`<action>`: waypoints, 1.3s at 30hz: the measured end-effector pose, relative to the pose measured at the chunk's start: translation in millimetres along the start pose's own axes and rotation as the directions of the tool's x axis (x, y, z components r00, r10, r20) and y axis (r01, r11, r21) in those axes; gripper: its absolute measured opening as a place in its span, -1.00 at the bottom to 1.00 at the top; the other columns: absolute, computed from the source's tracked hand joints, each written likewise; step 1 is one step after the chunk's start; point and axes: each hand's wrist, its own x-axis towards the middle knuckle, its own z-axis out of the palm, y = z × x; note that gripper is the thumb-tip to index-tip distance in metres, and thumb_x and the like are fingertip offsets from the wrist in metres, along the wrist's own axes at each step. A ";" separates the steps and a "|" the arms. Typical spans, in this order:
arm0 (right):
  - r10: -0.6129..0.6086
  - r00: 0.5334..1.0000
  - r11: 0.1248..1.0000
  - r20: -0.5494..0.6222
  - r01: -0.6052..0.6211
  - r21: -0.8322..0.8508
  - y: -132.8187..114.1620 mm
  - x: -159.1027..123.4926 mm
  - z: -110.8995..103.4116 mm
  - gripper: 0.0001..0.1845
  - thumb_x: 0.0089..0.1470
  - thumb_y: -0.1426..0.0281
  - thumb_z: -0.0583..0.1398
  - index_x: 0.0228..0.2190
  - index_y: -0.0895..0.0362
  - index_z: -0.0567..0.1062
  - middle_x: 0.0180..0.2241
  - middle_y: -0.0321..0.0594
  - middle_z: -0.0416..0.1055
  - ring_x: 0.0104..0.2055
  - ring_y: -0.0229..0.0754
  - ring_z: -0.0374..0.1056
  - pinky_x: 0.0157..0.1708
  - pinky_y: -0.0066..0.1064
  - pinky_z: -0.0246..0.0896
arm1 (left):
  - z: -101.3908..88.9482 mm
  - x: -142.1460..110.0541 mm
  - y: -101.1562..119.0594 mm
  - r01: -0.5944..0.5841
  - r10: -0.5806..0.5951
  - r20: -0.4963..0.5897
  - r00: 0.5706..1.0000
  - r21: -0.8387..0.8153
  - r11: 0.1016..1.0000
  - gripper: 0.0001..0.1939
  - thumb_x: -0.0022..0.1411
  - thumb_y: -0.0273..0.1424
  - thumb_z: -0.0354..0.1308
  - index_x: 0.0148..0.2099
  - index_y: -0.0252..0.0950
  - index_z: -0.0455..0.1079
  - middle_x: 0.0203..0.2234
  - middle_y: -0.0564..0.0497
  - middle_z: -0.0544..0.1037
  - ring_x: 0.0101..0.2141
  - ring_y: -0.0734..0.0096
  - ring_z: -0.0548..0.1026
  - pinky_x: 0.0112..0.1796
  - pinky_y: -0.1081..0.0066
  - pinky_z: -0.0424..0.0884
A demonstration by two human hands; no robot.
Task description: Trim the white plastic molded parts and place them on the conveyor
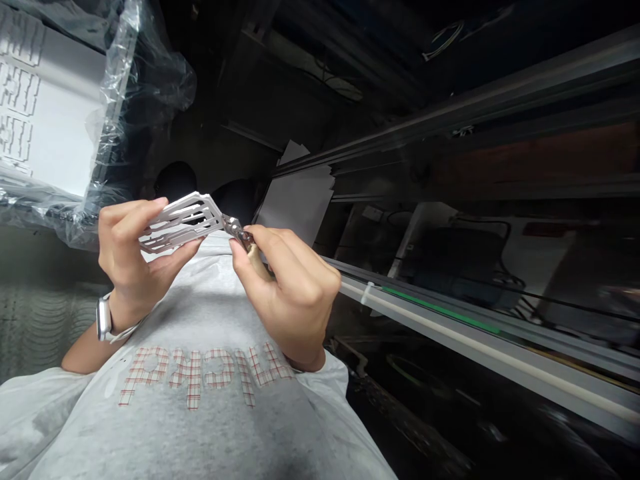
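Note:
Between the fingers and thumb of my left hand (133, 250) is a thin white slotted plate (185, 222), held by its edges and tilted in front of my chest. My right hand (295, 283) is wrapped round a pair of cutting pliers (237, 230) with a cream handle. The jaws of the pliers meet the right end of the plate; whether they are closed on it I cannot make out. My palm and fingers hide most of the handles.
At the upper left, clear plastic wrap (123, 73) surrounds a white sheet (70, 113) with several cut-out slotted shapes. White sheets (297, 200) stand behind the pliers. A long metal rail (500, 360) with a green strip (440, 310) runs along the right, beside a dark machine interior.

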 end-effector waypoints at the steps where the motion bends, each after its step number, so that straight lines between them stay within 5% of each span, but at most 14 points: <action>1: 0.008 1.000 1.000 0.009 -0.008 0.014 0.3 0.1 -0.5 -0.90 0.29 0.40 0.24 -0.29 0.14 0.56 -0.47 -0.28 0.55 -0.47 -0.29 0.42 -0.43 -0.44 0.34 | -0.2 -0.1 -0.1 0.001 -0.001 0.002 1.000 -0.005 1.000 -0.28 0.12 -0.34 0.48 0.28 0.04 0.33 -0.16 -0.07 0.58 -0.21 0.08 0.53 -0.22 0.06 0.54; 7: 0.128 0.991 0.985 0.029 -0.131 0.112 3.0 -0.9 -3.9 -0.87 0.27 0.35 0.26 -0.30 0.13 0.57 -0.46 -0.29 0.55 -0.44 -0.29 0.45 -0.42 -0.45 0.36 | -1.0 0.4 0.3 0.018 -0.018 -0.002 1.000 -0.028 0.999 -0.30 0.12 -0.30 0.49 0.27 0.04 0.33 -0.15 -0.06 0.56 -0.20 0.09 0.53 -0.22 0.08 0.54; 13: 0.063 0.998 0.995 -0.012 -0.062 0.083 3.7 -2.8 0.8 -0.90 0.24 0.38 0.27 -0.25 0.16 0.59 -0.37 -0.18 0.60 -0.37 -0.21 0.49 -0.38 -0.39 0.44 | -1.3 1.6 1.3 0.024 -0.024 0.012 1.000 -0.026 0.999 -0.29 0.13 -0.35 0.47 0.28 0.05 0.33 -0.14 -0.06 0.56 -0.19 0.09 0.53 -0.22 0.07 0.55; 39: 0.003 1.000 0.999 -0.017 -0.003 0.032 0.9 -0.6 2.1 -0.92 0.26 0.39 0.28 -0.21 0.11 0.58 -0.35 -0.23 0.65 -0.33 -0.23 0.55 -0.31 -0.40 0.46 | -1.0 0.9 -1.2 0.021 -0.021 0.003 1.000 -0.009 1.000 -0.32 0.13 -0.32 0.47 0.25 0.06 0.33 -0.16 -0.05 0.55 -0.21 0.10 0.52 -0.22 0.06 0.54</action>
